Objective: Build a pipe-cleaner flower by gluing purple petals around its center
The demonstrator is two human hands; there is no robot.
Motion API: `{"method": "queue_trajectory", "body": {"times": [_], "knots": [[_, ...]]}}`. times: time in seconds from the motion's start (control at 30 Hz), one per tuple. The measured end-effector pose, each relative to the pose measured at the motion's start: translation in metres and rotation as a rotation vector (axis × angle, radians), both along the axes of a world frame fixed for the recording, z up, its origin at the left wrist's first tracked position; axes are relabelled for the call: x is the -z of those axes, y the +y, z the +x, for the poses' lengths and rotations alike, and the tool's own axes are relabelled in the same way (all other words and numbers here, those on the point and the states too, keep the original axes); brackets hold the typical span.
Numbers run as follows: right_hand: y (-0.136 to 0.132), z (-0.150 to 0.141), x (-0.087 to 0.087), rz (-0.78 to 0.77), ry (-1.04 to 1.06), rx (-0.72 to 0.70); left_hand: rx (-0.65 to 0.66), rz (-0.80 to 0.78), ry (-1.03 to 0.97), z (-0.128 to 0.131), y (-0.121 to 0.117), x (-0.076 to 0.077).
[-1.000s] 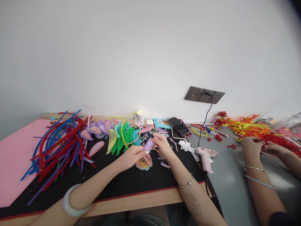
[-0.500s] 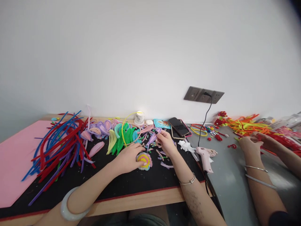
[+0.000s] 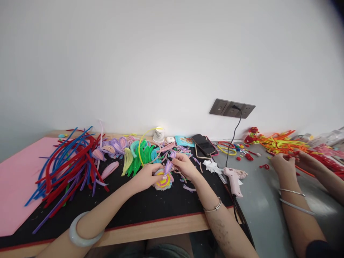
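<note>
A round fuzzy pipe-cleaner flower disc (image 3: 165, 184), with yellow and pink rings and a pale frilled edge, lies on the black mat. My left hand (image 3: 146, 177) grips its upper left edge, thumb on top and the other fingers partly hidden. My right hand (image 3: 186, 167) pinches a lilac pipe-cleaner petal (image 3: 169, 165) between thumb and fingertips. The petal stands just above the disc, its lower end beside my left thumb; whether it touches the disc I cannot tell. Green pipe-cleaner leaves (image 3: 145, 154) lie behind my left hand.
Red and blue pipe cleaners (image 3: 72, 168) are heaped at left over pink board (image 3: 18, 186). A corded glue gun (image 3: 234, 181), phones (image 3: 204, 145) and a paper cup (image 3: 158, 134) stand around. At right, a co-worker's hands (image 3: 285, 165) handle red pieces.
My right hand has moved left and slightly down, bringing the lilac petal over the disc's upper edge. My left fingers have shifted on the disc.
</note>
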State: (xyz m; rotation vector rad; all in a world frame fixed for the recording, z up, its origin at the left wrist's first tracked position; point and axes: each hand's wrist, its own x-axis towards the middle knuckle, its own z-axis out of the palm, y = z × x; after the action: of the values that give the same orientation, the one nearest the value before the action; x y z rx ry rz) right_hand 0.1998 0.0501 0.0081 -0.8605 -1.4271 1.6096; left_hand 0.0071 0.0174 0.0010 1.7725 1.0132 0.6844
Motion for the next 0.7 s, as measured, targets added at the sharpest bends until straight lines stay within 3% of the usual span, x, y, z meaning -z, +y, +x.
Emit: {"method": "queue_trajectory", "body": {"times": [0.13,0.3,0.7], "knots": [[0.0006,-0.0002,0.002,0.028,-0.038,0.0,0.063,-0.08,-0.111,0.0027,-0.0017,-0.0001],[0.0021,0.0002,0.0039,0.13,-0.13,0.009,0.137,-0.308,-0.283,0.0029,-0.0036,-0.0066],[-0.0049,-0.0081,-0.0019,0.226,-0.145,0.027,0.051,-0.333,-0.264,0.0058,-0.0048,-0.0001]]}}
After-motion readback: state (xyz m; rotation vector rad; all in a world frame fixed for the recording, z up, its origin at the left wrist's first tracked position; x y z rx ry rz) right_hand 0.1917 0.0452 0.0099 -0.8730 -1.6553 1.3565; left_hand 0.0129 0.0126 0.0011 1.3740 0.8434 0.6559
